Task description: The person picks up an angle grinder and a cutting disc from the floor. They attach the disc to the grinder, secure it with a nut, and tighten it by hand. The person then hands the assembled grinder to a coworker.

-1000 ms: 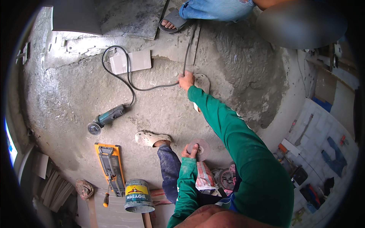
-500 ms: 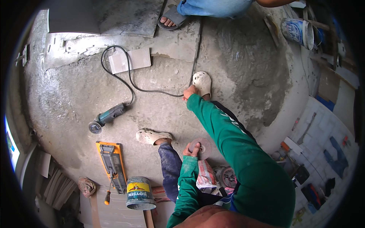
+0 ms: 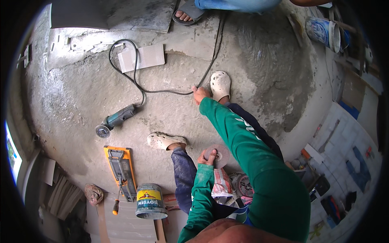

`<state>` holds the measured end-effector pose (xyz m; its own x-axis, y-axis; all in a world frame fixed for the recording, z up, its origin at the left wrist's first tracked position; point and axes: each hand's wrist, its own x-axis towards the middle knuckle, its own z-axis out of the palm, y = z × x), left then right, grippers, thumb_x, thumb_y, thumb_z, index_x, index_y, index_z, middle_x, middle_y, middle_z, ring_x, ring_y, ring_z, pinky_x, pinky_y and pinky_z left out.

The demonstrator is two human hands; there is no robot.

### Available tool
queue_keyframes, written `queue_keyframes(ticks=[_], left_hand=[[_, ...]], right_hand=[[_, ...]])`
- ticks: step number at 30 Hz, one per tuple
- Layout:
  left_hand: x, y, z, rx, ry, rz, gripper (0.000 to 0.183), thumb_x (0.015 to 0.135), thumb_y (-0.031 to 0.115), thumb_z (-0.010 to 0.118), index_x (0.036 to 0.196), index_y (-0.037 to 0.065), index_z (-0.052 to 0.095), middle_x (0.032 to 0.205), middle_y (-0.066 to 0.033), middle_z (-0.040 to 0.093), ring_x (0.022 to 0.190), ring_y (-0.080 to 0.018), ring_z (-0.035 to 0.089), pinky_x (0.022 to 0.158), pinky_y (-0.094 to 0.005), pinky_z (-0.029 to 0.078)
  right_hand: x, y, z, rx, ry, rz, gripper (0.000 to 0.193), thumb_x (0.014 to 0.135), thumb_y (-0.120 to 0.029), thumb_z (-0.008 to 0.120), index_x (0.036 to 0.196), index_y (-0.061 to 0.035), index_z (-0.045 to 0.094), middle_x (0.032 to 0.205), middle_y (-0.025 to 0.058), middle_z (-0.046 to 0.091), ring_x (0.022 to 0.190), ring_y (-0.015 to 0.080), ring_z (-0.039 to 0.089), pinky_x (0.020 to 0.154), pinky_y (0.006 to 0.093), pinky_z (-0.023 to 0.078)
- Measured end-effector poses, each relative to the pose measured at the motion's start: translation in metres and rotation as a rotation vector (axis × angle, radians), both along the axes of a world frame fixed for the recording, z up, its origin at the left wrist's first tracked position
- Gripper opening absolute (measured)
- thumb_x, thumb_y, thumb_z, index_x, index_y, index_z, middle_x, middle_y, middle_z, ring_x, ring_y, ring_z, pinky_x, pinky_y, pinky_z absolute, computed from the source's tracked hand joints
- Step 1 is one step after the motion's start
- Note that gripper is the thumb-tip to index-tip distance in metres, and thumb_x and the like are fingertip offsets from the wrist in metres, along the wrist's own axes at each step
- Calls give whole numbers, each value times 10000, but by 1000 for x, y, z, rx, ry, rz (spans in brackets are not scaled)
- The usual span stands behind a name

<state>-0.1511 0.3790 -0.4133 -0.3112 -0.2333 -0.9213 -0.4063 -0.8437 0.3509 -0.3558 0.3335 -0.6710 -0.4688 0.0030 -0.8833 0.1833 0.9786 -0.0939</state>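
Observation:
My left hand (image 3: 207, 157) is closed on a thin round grinder disc (image 3: 221, 157), its thumb lying across the face near the centre hole. Stretched out ahead, my right hand (image 3: 200, 94) is closed round a black power cord (image 3: 166, 92) close to the floor, beside my right clog (image 3: 221, 84). From that hand the cord curves left into a loop and joins an angle grinder (image 3: 117, 116). The grinder lies on its side on the concrete, a disc fitted at its head.
Left of my legs lie an orange and grey tile cutter (image 3: 120, 172), a screwdriver (image 3: 116, 206) and a paint bucket (image 3: 150, 201). A ribbed tile (image 3: 142, 58) lies beside the cord loop. Another person's sandalled foot (image 3: 186, 15) is at the far edge. Wet cement (image 3: 267, 69) covers the right floor.
My right hand has shifted slightly with the cord, and the cord's bend and loop have changed shape. My left hand still holds the disc. The whole view has shifted a little.

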Motion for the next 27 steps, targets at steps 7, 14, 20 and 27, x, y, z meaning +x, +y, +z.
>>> queue_keyframes(ticks=[7, 14, 20, 27], left_hand=[[6, 19, -16, -44, 52, 62, 307, 857, 316, 713, 914, 19, 656, 746, -17, 656, 716, -95, 581, 682, -265, 472], [12, 24, -30, -134, -27, 119, 307, 877, 311, 688, 969, 21, 646, 853, -29, 668, 785, -109, 578, 728, -270, 466], [40, 6, -86, -197, -75, 251, 261, 898, 231, 666, 1002, 0, 608, 886, -46, 644, 798, -99, 552, 719, -258, 456], [-52, -166, -212, -336, 16, 558, 343, 895, 228, 662, 1149, 26, 549, 924, -94, 649, 759, -195, 638, 626, -347, 558]], right_hand=[[-30, 19, 17, 9, 174, 279, 645, 965, -503, 405, 673, 35, 606, 559, 125, 607, 450, 251, 599, 515, 400, 517], [-43, 29, 27, -118, 240, 541, 405, 901, -404, 549, 840, -17, 654, 885, 192, 678, 874, 405, 623, 796, 499, 488], [-39, 9, 57, -350, 369, 919, 259, 874, -231, 583, 1035, -34, 631, 1229, 181, 550, 1180, 374, 460, 949, 455, 417], [-26, 0, 18, -219, 361, 1434, 219, 875, -141, 530, 1041, -80, 659, 1174, 125, 556, 1163, 306, 456, 1030, 482, 325]])
